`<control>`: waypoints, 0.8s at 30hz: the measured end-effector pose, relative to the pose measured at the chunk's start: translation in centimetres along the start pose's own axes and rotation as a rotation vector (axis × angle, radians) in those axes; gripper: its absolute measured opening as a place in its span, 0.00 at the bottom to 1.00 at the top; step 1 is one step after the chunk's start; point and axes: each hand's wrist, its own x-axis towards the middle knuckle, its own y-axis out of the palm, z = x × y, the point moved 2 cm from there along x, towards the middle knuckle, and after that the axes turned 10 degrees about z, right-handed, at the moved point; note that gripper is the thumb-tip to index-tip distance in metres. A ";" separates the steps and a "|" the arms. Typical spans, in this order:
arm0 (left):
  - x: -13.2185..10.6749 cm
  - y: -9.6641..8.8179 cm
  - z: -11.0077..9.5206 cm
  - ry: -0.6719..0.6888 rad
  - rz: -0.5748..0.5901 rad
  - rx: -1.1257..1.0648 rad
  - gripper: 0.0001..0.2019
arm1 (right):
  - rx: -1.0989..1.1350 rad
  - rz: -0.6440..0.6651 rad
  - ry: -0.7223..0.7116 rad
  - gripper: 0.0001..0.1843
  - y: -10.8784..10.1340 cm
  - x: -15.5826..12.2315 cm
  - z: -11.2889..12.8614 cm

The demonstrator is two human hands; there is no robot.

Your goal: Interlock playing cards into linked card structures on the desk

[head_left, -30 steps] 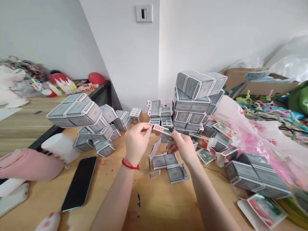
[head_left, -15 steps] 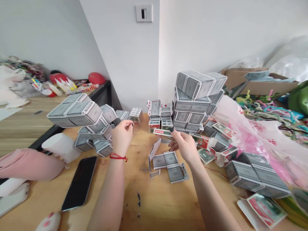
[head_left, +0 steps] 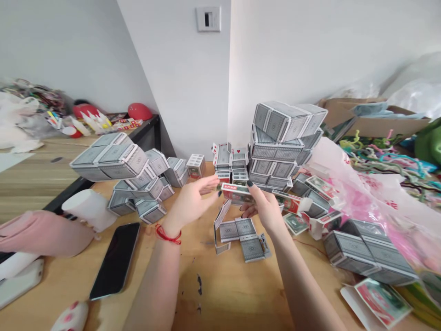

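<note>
My right hand (head_left: 263,204) grips a red-and-green playing-card box (head_left: 237,192), thumb on top and fingers below. Beside the box's left end is my left hand (head_left: 193,200), its fingers stretched out and thumb apart; whether the fingertips touch the box I cannot tell. Below the held box, several grey-patterned cards (head_left: 253,248) lie flat on the wooden table (head_left: 220,285), with a bent strip of folded cards (head_left: 220,225) standing at their left. Right of my right hand lie opened card boxes (head_left: 296,223). Behind it stands a tall stack of grey card blocks (head_left: 274,151).
Another stack of card blocks (head_left: 113,161) leans at the left, above a white cup (head_left: 86,209). A black phone (head_left: 115,259) and a pink pouch (head_left: 51,234) lie at the left. On the right are grey card blocks (head_left: 368,253) and a pink plastic bag (head_left: 372,197).
My left hand has moved right and opened from a pinch, its fingers now stretched toward the box's end. My right hand still holds the box in about the same place.
</note>
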 end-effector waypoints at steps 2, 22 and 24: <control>0.0 1.0 -1.4 0.036 -0.026 -0.012 0.20 | 0.014 0.008 0.019 0.27 0.0 0.3 -0.2; 0.7 2.8 -2.5 0.042 -0.365 0.302 0.17 | 0.064 0.244 0.054 0.19 1.2 -0.4 0.2; 0.8 2.9 -2.4 0.056 -0.338 0.304 0.16 | 0.145 0.278 0.035 0.17 1.5 -0.4 0.0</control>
